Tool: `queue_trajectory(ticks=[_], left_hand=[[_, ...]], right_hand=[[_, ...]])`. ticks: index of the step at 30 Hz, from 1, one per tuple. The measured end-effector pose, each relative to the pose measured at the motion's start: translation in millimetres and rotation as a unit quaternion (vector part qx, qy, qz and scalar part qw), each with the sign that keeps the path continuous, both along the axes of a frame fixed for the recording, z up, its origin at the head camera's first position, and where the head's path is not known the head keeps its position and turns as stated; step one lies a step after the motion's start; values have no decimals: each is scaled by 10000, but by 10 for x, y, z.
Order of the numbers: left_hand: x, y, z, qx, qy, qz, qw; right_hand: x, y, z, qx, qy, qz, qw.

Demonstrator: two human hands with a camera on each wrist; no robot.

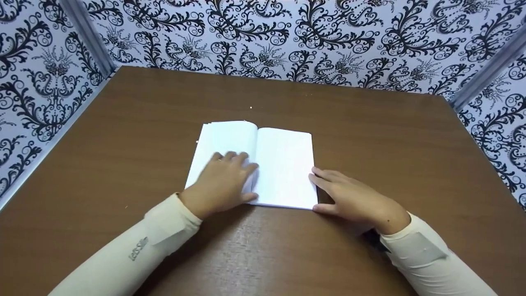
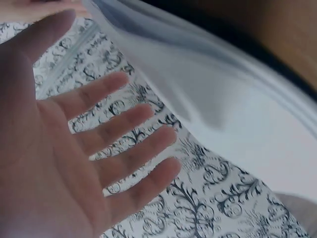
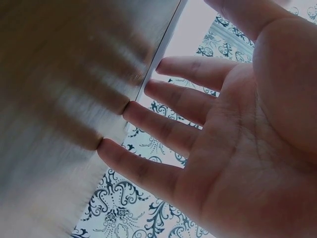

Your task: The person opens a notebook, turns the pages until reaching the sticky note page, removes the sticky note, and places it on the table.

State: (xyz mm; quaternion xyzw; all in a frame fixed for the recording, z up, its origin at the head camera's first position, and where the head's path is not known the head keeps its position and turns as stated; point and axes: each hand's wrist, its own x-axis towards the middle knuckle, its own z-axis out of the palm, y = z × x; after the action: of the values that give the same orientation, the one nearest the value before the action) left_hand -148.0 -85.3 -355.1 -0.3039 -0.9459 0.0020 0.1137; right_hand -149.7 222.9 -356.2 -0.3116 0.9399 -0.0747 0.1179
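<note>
The open notebook (image 1: 285,168) lies long axis sideways; its fold (image 1: 256,144) points forward.

Bk (image 1: 284,168) on tbl (image 1: 378,127), wall (image 1: 254,37) behind tbl.

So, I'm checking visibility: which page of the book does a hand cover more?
The left page, under the left hand; the right hand reaches only the edge of the right page.

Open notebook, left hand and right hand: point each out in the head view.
Open notebook (image 1: 275,164): head view, on the right page.
Left hand (image 1: 222,181): head view, on its back.
Right hand (image 1: 356,198): head view, on its back.
</note>
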Motion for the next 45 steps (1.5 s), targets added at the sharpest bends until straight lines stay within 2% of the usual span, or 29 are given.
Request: queue_trajectory(ticks=[3, 6, 11, 15, 20, 40, 45], left_hand=[[8, 77, -22, -72, -436, -164, 9989], [7, 143, -21, -200, -819, -149, 9963], [-23, 229, 1, -406, -1123, -18, 9928], [-30, 270, 2, -535, -1162, -65, 9918], [-17, 283, -7, -449, -1094, -154, 9929], [0, 277, -5, -521, -1190, -150, 9914], [-6, 272, -20, -535, -1100, -186, 9923]], right_hand=[[7, -10, -11, -12, 17, 19, 10000], [17, -17, -15, -13, -28, 26, 10000], [15, -9, -15, -9, -75, 19, 10000], [6, -9, -13, -13, -43, 15, 10000], [3, -6, -2, -19, -9, 36, 10000], [3, 5, 4, -14, 44, 51, 10000], [8, 2, 3, -41, 42, 46, 10000]])
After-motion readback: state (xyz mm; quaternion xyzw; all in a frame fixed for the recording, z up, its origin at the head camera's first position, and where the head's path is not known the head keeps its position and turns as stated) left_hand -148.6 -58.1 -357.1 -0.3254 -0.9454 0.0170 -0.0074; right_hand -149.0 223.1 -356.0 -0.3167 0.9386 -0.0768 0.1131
